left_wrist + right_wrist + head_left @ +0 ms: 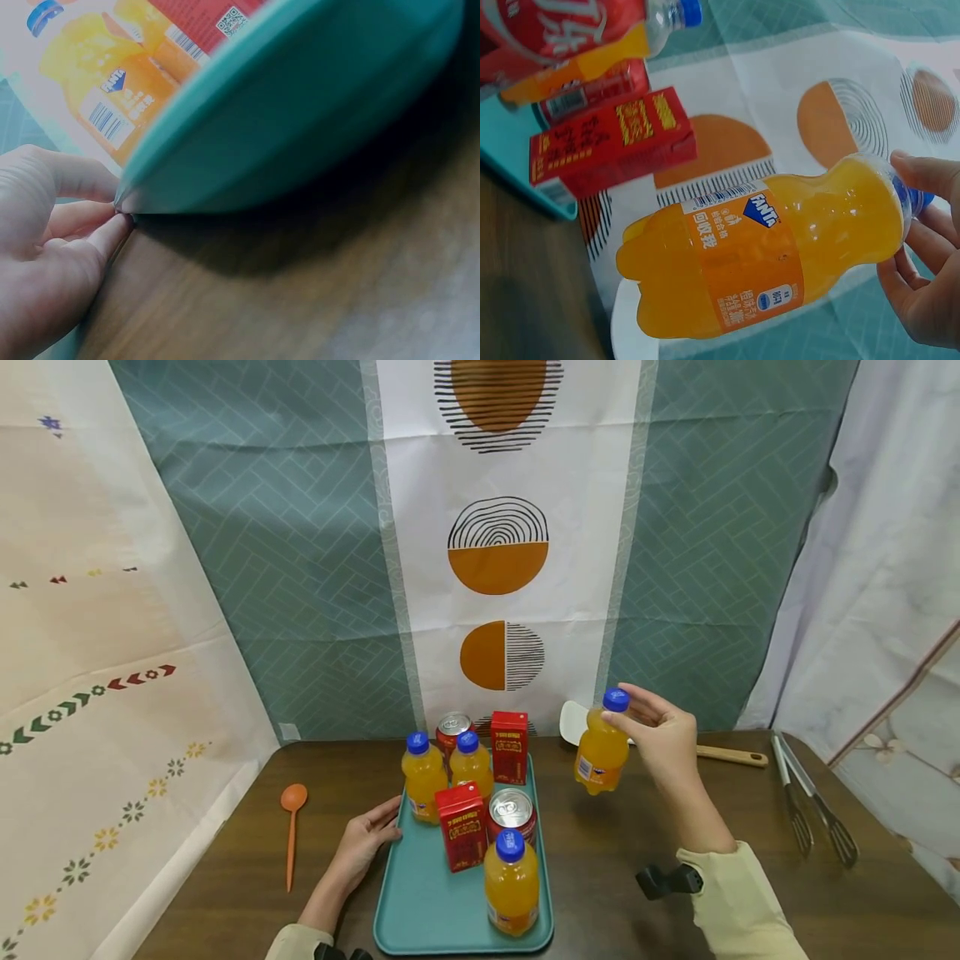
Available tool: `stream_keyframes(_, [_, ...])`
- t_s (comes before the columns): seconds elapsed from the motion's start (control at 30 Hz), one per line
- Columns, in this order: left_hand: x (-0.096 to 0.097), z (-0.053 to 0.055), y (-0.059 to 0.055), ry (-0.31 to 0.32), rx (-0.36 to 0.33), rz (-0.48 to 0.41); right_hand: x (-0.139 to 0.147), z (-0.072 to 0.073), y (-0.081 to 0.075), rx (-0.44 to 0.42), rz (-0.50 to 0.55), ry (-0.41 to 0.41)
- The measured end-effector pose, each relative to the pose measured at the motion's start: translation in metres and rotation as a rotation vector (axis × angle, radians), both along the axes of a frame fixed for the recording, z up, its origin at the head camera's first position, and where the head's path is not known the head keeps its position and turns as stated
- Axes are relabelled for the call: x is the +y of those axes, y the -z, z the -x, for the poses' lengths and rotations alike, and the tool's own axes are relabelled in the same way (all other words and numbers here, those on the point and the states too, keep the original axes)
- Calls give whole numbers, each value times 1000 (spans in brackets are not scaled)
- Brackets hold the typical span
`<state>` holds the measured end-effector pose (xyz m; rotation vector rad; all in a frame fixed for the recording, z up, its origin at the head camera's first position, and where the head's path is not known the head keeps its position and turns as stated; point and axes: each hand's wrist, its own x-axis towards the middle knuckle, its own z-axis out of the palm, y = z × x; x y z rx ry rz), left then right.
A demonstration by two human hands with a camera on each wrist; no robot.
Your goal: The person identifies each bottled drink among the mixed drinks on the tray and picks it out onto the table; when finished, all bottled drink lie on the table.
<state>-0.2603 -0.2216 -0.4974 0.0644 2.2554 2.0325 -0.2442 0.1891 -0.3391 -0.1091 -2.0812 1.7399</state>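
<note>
Bare tray (427, 897) floor at bottom centre, left of front bottle (512, 887): room for my fingers. Tray's back half packed with bottles (423, 781), cans (512, 812), cartons (509, 750); gap behind front carton (462, 828) perhaps narrow, mostly hidden from me. My left hand (366, 843) blocks left rim. Right of tray, strip of table (600, 877) passable; spatula (573, 723) crosses behind my right hand (660, 731), metal utensils (792, 802) obstruct far right.

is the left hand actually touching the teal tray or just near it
Touching. The left wrist view shows it: the left hand pinches the edge of the teal tray, with no gap between.
</note>
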Motion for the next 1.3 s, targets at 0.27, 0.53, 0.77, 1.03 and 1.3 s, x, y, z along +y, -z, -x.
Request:
stream_keyframes(0.27, [1,0,2,-6,7,-8,25,0,11,21,11,77])
stream_keyframes(0.53, [0,1,3,-3,3,-22,56,-2,17,6,0,156])
stream_keyframes(0.77, [1,1,3,-12,-3,-19,84,-9,27,-29,-77,193])
stream_keyframes(1.03, [1,0,3,-18,6,1,113,-8,37,-82,-60,224])
stream_keyframes(1.3, [0,1,3,-17,4,-10,130,-6,38,-108,39,219])
